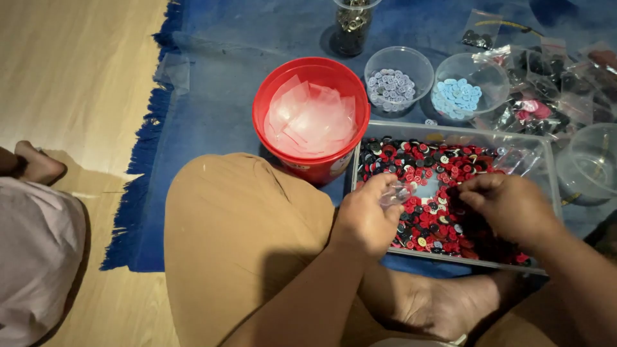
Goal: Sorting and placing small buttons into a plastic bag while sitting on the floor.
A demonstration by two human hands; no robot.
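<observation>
Far left, another person's foot [40, 164] and pale clothing [35, 257] on the wooden floor [77, 77], well apart from my work; then the fringed blue rug [193, 83] I sit on, my knee in tan cloth [238, 225] raised in front. Just past it the red bucket [312, 119], holding a loose stack of small clear bags. My left hand [367, 215] sits at the near left edge of the clear tray [450, 128], fingers curled closed around a small clear bag [396, 191] pinched at its mouth, held just above the tray. The tray is full of mixed red, black and white buttons [443, 173]. By my reading the step in hand is filling: bag held ready, buttons being picked. The next move calls for the bag's mouth kept open and steady while small pieces come across. My right hand [508, 205] hovers over the tray's right half, fingertips drawn together in a pinch down among the buttons; whether a button is caught between them I cannot tell. Beyond the tray: a round tub of grey buttons [398, 80], a tub of light blue buttons [469, 87], a dark jar [352, 26], filled bags [546, 96] heaped at right, an empty clear tub [588, 164]
</observation>
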